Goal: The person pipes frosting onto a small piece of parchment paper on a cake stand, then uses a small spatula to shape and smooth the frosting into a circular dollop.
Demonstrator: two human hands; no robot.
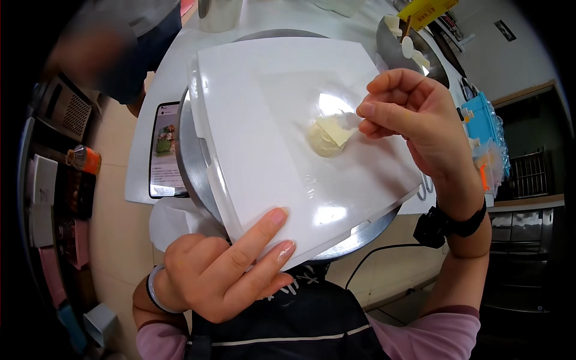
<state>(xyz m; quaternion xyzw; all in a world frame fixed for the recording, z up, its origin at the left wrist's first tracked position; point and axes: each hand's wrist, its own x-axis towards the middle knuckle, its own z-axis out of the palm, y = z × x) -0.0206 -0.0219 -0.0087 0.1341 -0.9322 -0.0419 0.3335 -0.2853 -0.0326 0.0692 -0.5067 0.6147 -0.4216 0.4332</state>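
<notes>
A white plastic board or lid [252, 135] with a raised rim lies tilted on a round metal turntable [193, 157]. On it sits a small mound of cream-coloured paste [324, 141], with a thin pale flap [336, 129] standing up from its top. The bent fingers of my right hand [414, 114] pinch close together at the flap's outer tip. A glossy, see-through sheet [288, 99] seems to lie around the mound. My left hand [229, 265] rests its spread fingertips on the board's near corner, holding nothing.
A phone [164, 153] with a lit screen lies left of the turntable. A metal bowl [432, 54] with white pieces and utensils stands at the back right, near a blue container [483, 130]. A metal cup [220, 15] stands behind. Another person [130, 49] is at the upper left.
</notes>
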